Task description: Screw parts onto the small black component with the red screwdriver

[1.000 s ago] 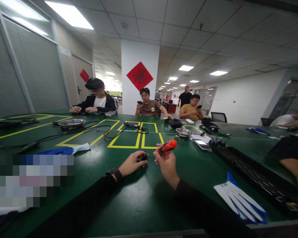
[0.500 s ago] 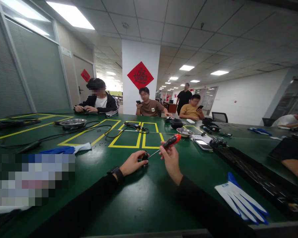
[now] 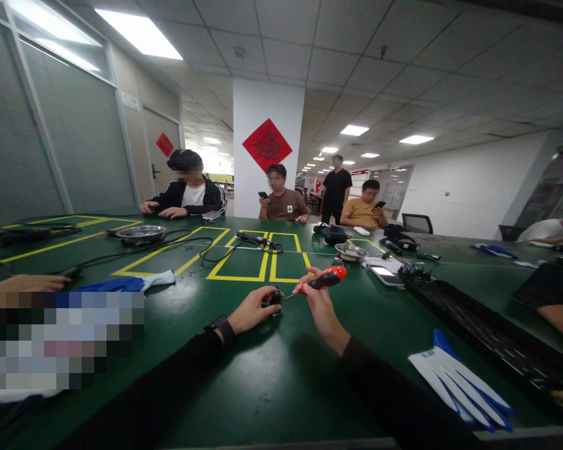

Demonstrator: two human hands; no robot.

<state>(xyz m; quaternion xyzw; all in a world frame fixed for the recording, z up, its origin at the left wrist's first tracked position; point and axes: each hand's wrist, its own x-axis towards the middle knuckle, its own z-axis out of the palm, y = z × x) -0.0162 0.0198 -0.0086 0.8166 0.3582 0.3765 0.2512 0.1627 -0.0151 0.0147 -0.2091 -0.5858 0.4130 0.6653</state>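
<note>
My left hand (image 3: 252, 309) pinches a small black cylindrical part (image 3: 275, 296) and holds it down on the green table (image 3: 272, 369). My right hand (image 3: 319, 301) grips a screwdriver with a red and black handle (image 3: 326, 277). Its thin shaft slants down to the left and its tip meets the black part. A dark watch sits on my left wrist (image 3: 219, 327). Both arms are in black sleeves.
White and blue gloves (image 3: 462, 381) lie at the front right beside a long black tray (image 3: 492, 340). A phone (image 3: 385, 275), metal bowls (image 3: 349, 250), cables (image 3: 178, 245) and yellow tape lines cross the table. Several people sit opposite; a co-worker's hand (image 3: 23, 284) rests at left.
The screwdriver handle dipped lower, back toward the black part. A co-worker's hand came into view at the left edge. The standing person behind moved closer.
</note>
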